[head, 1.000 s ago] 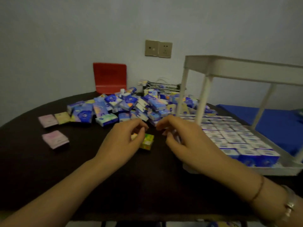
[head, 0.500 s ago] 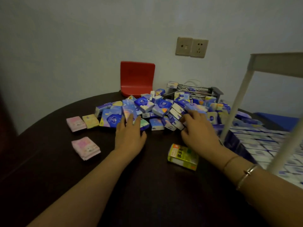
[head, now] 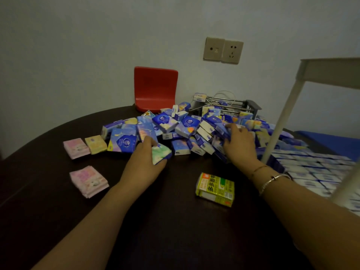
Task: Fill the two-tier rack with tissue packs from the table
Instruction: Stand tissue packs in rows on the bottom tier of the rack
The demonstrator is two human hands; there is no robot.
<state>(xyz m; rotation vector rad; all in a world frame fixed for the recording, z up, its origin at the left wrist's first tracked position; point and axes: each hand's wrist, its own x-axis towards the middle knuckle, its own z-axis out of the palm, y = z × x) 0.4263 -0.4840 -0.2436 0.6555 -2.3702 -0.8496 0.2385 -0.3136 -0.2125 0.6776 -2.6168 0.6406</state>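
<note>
Head view: left hand [head: 145,162] grips a pale green tissue pack [head: 161,154]; right hand [head: 240,142] grasps blue packs [head: 218,131]. Next, likely carry them to the white 2-tier plastic rack [head: 278,129].

The left hand [head: 145,162] grips a pale green tissue pack [head: 160,153] at the near edge of the blue pile [head: 187,127]; the right hand [head: 240,143] rests on the pile beside the white rack [head: 276,125]; a yellow pack [head: 215,189] lies apart on the dark table [head: 175,230].

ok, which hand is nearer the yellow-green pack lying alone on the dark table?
Right. The right hand is in the blue pile just beyond the yellow-green pack; the left hand grips a pale green pack farther off to its left.
</note>
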